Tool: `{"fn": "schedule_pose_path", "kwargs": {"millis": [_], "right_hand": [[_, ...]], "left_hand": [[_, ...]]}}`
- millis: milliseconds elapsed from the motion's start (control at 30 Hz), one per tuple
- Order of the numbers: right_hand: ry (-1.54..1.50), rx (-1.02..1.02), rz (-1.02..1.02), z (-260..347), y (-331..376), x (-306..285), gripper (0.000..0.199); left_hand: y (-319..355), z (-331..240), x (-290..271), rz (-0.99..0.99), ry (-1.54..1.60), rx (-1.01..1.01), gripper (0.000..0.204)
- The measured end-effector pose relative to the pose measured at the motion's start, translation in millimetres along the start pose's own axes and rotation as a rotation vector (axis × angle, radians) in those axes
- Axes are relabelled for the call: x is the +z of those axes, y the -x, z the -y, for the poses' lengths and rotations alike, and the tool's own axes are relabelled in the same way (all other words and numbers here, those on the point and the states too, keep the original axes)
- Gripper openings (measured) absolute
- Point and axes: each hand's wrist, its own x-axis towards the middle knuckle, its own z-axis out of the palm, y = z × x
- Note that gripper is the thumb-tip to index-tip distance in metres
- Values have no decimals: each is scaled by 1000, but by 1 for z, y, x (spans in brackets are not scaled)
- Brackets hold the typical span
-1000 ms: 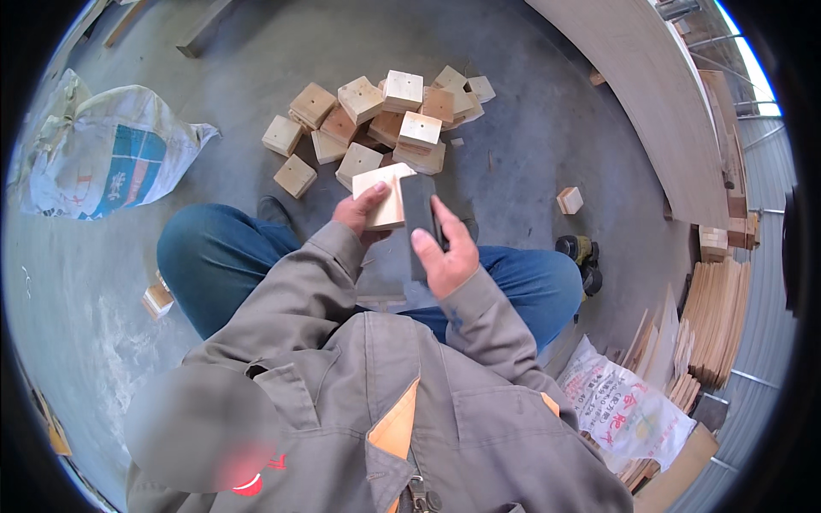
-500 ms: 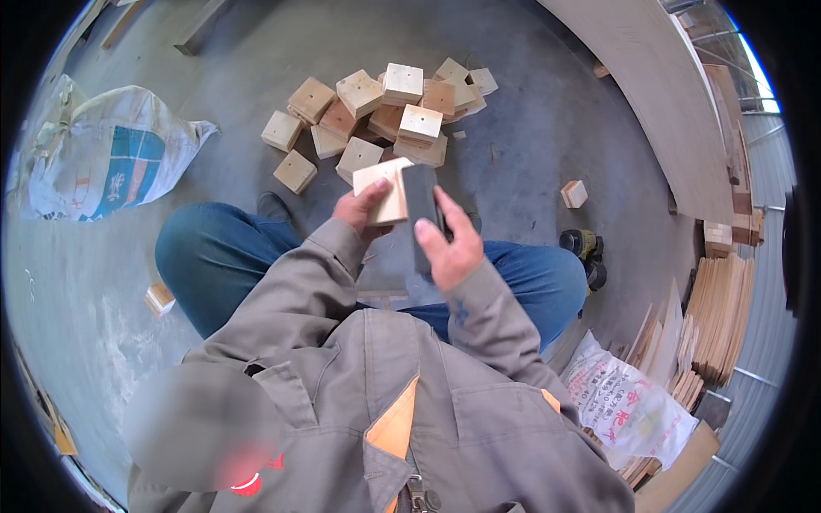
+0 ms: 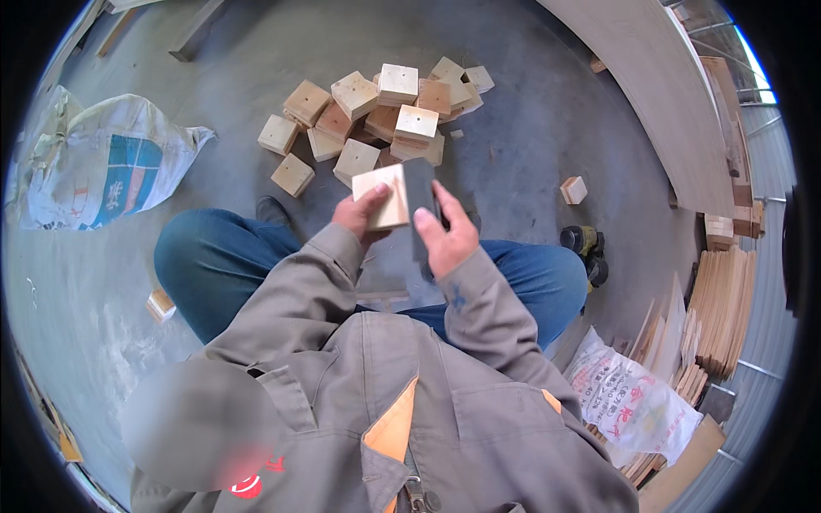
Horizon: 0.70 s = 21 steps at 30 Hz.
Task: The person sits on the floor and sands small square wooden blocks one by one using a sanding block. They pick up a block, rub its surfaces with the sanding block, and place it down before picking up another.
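A square, pale wooden block is gripped in my left hand, the thumb pressing on its upper face. My right hand is closed around a long, dark grey sanding block, which looks slightly blurred. Its flat side lies against the right edge of the wooden block. Both hands are above the floor between my bent knees. Just beyond them sits a loose pile of similar wooden blocks, several with a small hole in the top.
A white and blue woven sack lies to the left. Single blocks rest on the floor at right and left. By my right knee is a yellow-green and black power tool. Stacked thin boards and a white printed bag stand farther right.
The sanding block has shifted slightly toward me along the wooden block's edge, with my right hand. My left hand keeps hold of the wooden block in nearly the same place.
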Motion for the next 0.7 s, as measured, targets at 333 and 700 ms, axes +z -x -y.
{"fn": "schedule_pose_path", "kwargs": {"millis": [333,700], "right_hand": [[232,18,-135,-9,-43,-11,57],[-261,204,-338,-44,-42,-33,58]], "left_hand": [[10,1,8,85,-42,-104,59],[30,-18,15,420,156,31,84]]}}
